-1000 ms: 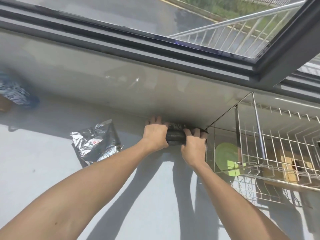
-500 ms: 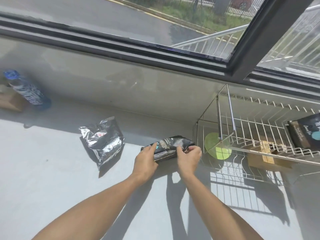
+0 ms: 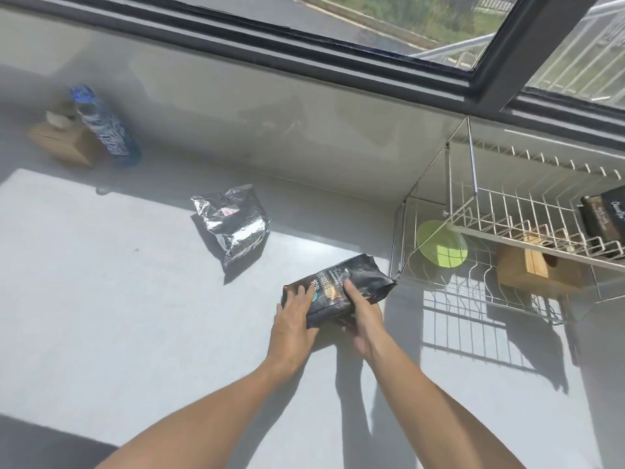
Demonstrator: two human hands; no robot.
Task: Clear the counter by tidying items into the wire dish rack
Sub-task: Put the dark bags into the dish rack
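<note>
A dark coffee bag (image 3: 351,282) with a printed label lies tilted just above the counter, held by both hands. My left hand (image 3: 293,319) grips its near-left end and my right hand (image 3: 363,316) grips its near-right side. The two-tier wire dish rack (image 3: 507,231) stands right of the bag, against the wall. Its lower tier holds a green plate (image 3: 441,243) and a wooden box (image 3: 537,269); its upper tier holds a second dark bag (image 3: 605,216). A crumpled silver foil bag (image 3: 233,225) lies on the counter to the left.
A blue water bottle (image 3: 105,126) and a wooden block (image 3: 64,143) stand at the far left by the wall. The grey counter (image 3: 118,316) runs under a dark-framed window (image 3: 338,52). Rack shadows fall on the counter's right part.
Both hands have pulled the dark bag away from the wall toward me and lifted it. The view has widened, bringing the bottle and the rack's upper tier into sight.
</note>
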